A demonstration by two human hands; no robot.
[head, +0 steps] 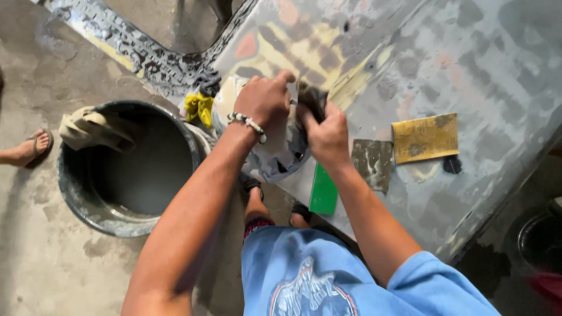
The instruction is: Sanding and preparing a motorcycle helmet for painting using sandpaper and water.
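Panel (480,64): large grey sanded sheet with patchy yellow and red paint, lying flat and filling the upper right. Bucket (76,193): round, dark, on the concrete floor just left of the panel, a tan cloth (88,129) draped over its rim. Left hand (266,102), with a bead bracelet, and right hand (328,137): both fingers curled tight on one dark wet rag (310,99), held between them above the panel's near edge. Yellow sandpaper (425,137) and grey sandpaper (373,164) lie flat on the panel, right of the hands. Green block (323,193) sits at the panel's edge below the right wrist.
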